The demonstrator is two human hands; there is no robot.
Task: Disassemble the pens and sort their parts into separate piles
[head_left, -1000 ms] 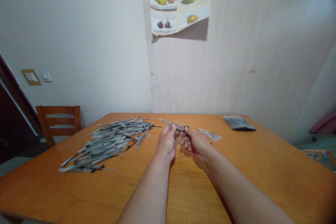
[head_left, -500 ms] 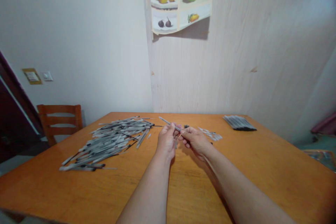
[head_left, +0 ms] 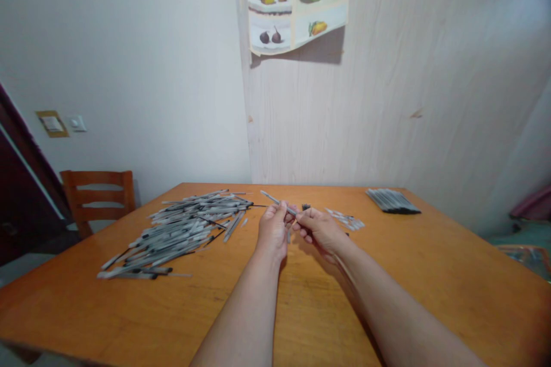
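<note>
Between my two hands a slim grey pen [head_left: 270,197] is held above the middle of the table, slanting from upper left to lower right. My left hand [head_left: 274,225] is closed around its middle. At its lower right end, my right hand [head_left: 316,226] pinches it with thumb and fingers; that end is mostly covered. Just behind the hands lie a few small black pieces [head_left: 306,207]. Several small clear-and-white pieces [head_left: 346,219] are scattered right behind my right hand; they are too small to name surely.
A large loose heap of grey and black pens and pen parts [head_left: 181,232] spreads over the left of the wooden table [head_left: 241,321]. A neat row of pens with black ends [head_left: 392,201] lies at the back right. A wooden chair [head_left: 101,198] stands beyond the left edge.
</note>
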